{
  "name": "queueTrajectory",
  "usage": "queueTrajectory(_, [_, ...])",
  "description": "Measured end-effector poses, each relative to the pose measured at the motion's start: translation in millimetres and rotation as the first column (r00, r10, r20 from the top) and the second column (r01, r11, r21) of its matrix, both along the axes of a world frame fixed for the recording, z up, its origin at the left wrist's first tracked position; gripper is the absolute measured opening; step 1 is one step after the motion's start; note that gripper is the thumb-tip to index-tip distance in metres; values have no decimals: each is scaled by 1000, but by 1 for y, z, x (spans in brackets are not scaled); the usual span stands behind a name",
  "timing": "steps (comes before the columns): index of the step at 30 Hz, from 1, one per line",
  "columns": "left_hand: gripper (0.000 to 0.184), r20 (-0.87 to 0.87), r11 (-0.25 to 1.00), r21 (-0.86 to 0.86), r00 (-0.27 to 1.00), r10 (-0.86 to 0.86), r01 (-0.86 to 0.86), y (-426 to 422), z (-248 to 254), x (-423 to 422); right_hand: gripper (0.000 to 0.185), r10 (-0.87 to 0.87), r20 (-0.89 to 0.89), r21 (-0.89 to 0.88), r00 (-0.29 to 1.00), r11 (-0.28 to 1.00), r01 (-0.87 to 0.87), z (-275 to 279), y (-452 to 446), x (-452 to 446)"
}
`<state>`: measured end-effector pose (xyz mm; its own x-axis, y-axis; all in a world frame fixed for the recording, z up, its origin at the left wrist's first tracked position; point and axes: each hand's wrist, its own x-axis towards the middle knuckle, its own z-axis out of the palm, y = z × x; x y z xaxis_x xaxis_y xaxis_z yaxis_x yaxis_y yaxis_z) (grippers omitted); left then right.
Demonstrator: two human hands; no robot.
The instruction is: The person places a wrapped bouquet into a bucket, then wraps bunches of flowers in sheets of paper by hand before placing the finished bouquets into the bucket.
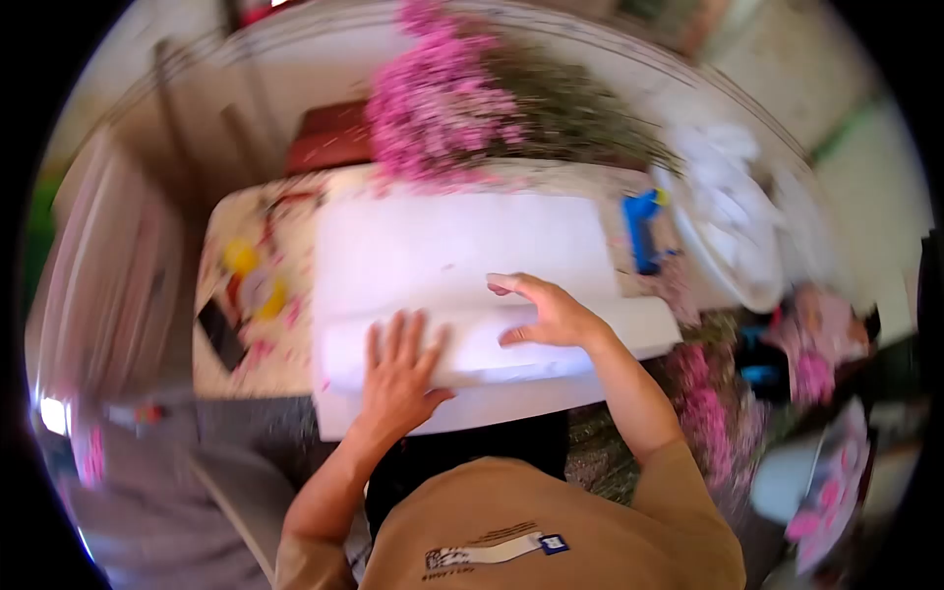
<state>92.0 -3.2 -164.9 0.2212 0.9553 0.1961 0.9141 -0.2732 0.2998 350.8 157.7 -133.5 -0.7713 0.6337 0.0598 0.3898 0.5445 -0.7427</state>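
A large white paper sheet [462, 241] lies across the table, and a rolled part of white paper [482, 346] runs along its near side. The roll's right end sticks out past the sheet. My left hand [398, 374] rests on the left part of the roll, fingers spread and slightly blurred. Over the roll's right half is my right hand [553, 313], thumb and fingers apart, holding nothing; whether it touches the paper I cannot tell.
Pink flowers [442, 108] with stems lie behind the wooden table [221, 364]. A blue tool [641, 234] stands right of the sheet; yellow rolls [239, 258] and a black flat object [222, 334] lie left. A white basin [733, 280] holds white material.
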Motion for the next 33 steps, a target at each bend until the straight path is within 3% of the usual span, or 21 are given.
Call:
queueTrajectory(1, [104,-30,1000,-8,1000,6,-6,0,2,2,67,-60,-109,34,992,997,64,3,11,22])
queueTrajectory(3, [106,-64,1000,-4,998,7,-7,0,6,8,41,-404,-199,-18,893,913,409,-4,41,85])
queueTrajectory(4, [106,-64,1000,-10,998,11,-11,0,8,9,29,-652,-318,-168,688,753,636,-2,56,109])
queueTrajectory(5, [106,-74,1000,-2,997,-4,4,0,9,11,27,-790,-323,-316,521,609,728,17,74,147])
queueTrajectory(8, [107,-102,1000,4,995,10,-10,3,8,13,34,-907,-377,-359,190,332,873,-3,127,249])
queueTrajectory(12, [110,-126,1000,13,992,14,-12,5,7,18,36,-958,-222,-336,183,252,908,-31,169,308])
queueTrajectory(14, [110,-136,1000,10,991,11,-10,5,7,19,35,-963,-127,-385,237,268,883,-39,180,305])
queueTrajectory(18, [110,-164,1000,10,986,21,-20,6,9,21,33,-947,-126,-429,295,320,845,-31,177,292])
queueTrajectory(21, [109,-160,1000,-2,987,30,-31,7,12,22,28,-937,-229,-378,265,337,862,-20,141,285])
queueTrajectory(24, [108,-156,999,15,987,34,-32,6,8,21,24,-945,-251,-515,208,313,798,-44,97,287])
queueTrajectory(26, [107,-153,1000,9,988,30,-29,4,9,22,26,-990,-111,-676,82,136,725,-64,82,281])
queueTrajectory(27, [106,-153,999,13,988,32,-30,5,11,22,26,-991,-111,-675,77,132,726,-76,84,287])
queueTrajectory(29, [109,-146,1000,14,989,18,-17,6,8,19,29,-964,-127,-638,234,261,724,-90,94,297])
queueTrajectory(30, [111,-141,1000,12,990,13,-12,5,6,16,30,-971,-116,-570,210,238,786,-92,99,296])
queueTrajectory(31, [111,-141,999,5,989,37,-36,5,5,14,28,-961,-26,-369,276,266,891,-102,109,313])
queueTrajectory(32, [110,-123,1000,12,992,20,-19,6,5,15,27,-947,-62,-175,314,320,931,-129,128,343])
queueTrajectory(33, [109,-104,1000,15,994,20,-18,5,4,13,31,-934,141,287,328,356,889,-117,131,352])
